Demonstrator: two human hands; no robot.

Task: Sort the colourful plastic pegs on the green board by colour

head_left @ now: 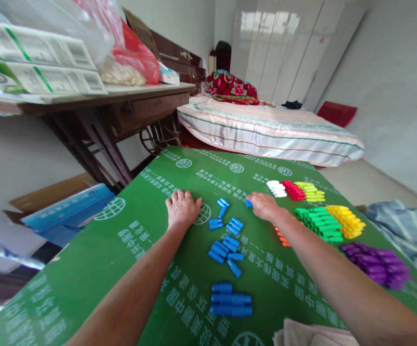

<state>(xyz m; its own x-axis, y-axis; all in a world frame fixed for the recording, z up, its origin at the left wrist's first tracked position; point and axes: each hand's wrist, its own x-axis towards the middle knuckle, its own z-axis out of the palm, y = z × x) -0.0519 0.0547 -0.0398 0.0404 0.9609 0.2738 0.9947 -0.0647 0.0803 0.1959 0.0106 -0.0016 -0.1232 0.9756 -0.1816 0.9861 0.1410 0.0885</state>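
My left hand [184,209] rests palm down on the green board [140,269], its fingers stretched out and nothing in it. Farther right, my right hand [264,205] is closed around a small blue plastic tube [248,203], whose end shows beyond the fingertips. Between the hands lie loose blue tubes [223,206], with a small group [234,226] side by side below them. Nearer to me are another scattered cluster [218,251] and a stacked blue group [231,305]. My right forearm partly hides orange tubes [281,236].
Along the board's right side stand sorted piles: white [276,188], red [293,190], lime [309,191], green [318,223], yellow [345,221] and purple [376,264]. A cloth [312,334] lies at the near edge. Left stands a loaded table [122,96]; a bed [266,122] is beyond.
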